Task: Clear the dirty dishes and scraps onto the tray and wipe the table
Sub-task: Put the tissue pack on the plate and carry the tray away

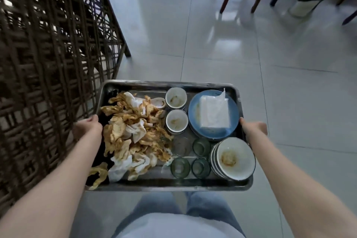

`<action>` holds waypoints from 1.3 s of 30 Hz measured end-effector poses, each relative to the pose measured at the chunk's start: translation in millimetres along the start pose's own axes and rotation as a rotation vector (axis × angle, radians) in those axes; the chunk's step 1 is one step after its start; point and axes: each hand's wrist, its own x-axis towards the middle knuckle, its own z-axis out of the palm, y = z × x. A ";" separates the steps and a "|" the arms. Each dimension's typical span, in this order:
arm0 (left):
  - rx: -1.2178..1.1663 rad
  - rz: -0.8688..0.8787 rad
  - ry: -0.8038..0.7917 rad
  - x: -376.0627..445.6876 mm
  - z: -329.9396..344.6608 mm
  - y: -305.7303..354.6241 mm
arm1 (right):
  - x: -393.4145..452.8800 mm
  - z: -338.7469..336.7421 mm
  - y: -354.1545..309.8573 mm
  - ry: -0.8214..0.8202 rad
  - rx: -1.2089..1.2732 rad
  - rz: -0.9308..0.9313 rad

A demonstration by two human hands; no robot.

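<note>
Silver tray (pixel 193 184), blue plate (pixel 195 114), orange-stained white napkins (pixel 133 133), green glasses (pixel 180 166)

Tray (pixel 170 184): metal, dull brushed finish, scuffed along the rim. Cups (pixel 176 97): glazed ceramic, white, stained inside. Plate (pixel 195 120): glossy blue glaze. Stacked bowls (pixel 234 158): glazed ceramic, smeared. Small glasses (pixel 201 167): clear greenish glass. Napkins (pixel 133 131): crumpled paper, matt, grease-stained. Floor (pixel 212 54): polished tile, highly reflective. Screen (pixel 48 54): woven lattice, dark, rough.

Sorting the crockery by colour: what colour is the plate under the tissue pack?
Blue; the plate, seen in the head view, sits under the white tissue pack.
</note>
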 end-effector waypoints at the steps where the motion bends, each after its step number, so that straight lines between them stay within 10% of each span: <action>1: 0.026 0.029 -0.060 4.7 13.6 19.3 | 15.9 6.7 -23.3 -0.013 0.000 -0.003; 39: -0.031 -0.027 0.009 292.0 657.5 831.5 | 484.9 368.4 -922.5 0.017 -0.083 -0.006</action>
